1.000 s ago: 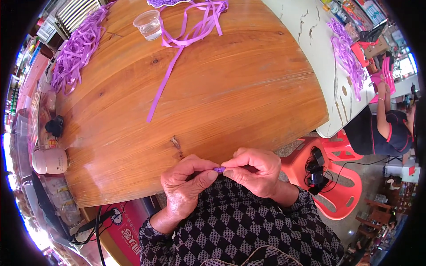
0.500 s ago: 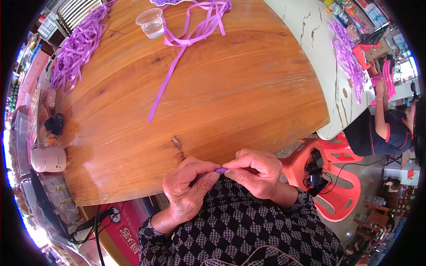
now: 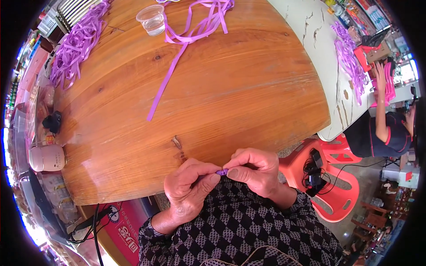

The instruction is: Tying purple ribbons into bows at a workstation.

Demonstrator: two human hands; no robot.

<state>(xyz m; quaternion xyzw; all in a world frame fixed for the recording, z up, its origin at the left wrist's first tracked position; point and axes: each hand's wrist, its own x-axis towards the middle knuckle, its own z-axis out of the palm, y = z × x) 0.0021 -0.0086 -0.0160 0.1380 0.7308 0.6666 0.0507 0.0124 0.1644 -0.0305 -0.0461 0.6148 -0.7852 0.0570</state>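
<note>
Just past the table's near edge, a small purple ribbon piece, folded or rolled tight, is pinched between my two hands. My left hand grips its left end between thumb and forefinger. The thumb and forefinger of my right hand close on its right end. Fingertips cover much of the piece, so its exact form cannot be made out. Farther off on the wooden table lies a loose tangle of purple ribbon, one long strand trailing toward me.
A clear plastic cup stands beside the ribbon. Another purple heap lies far left, above a pale lidded jar. On the white table rests more ribbon. An orange stool holds black cabled devices; a person sits at right.
The purple piece shows slightly more between my fingertips, and my right hand has shifted a little left. The person at right has raised a hand.
</note>
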